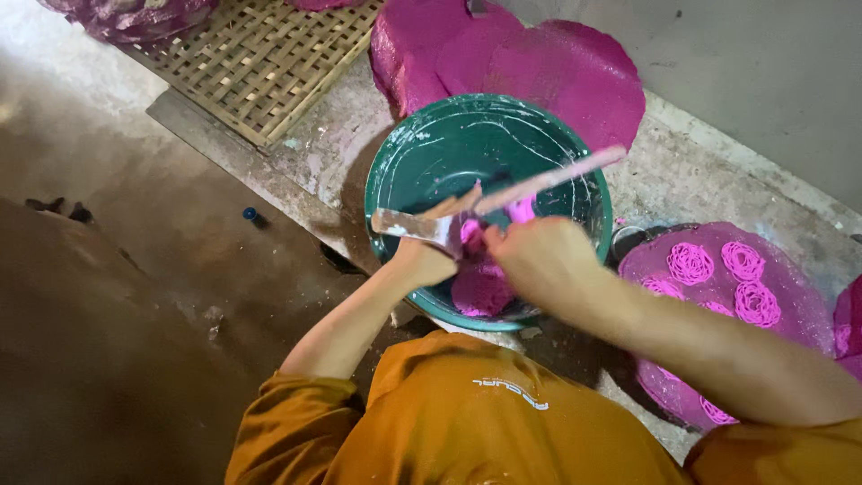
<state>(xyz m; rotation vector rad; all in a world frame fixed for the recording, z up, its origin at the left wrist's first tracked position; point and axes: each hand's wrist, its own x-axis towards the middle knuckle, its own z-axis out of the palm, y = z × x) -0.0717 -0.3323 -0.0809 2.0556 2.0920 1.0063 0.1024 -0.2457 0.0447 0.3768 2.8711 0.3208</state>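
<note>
A large green bowl [422,153] stands on a stained ledge in front of me, smeared with white streaks and holding pink batter [480,287] at its near side. Over the bowl, my left hand [422,260] grips a flat batter-coated scraper [409,224] whose blade points left. My right hand [539,260] is closed around a long pale stick [552,178] that slants up to the right across the bowl. The two hands nearly touch above the pink batter.
A round pink tray [790,278] with several coiled pink spirals lies at the right. Flat pink sheets [539,63] lie behind the bowl. A woven bamboo mat [260,54] sits at the upper left. The brown floor [117,269] drops away to the left.
</note>
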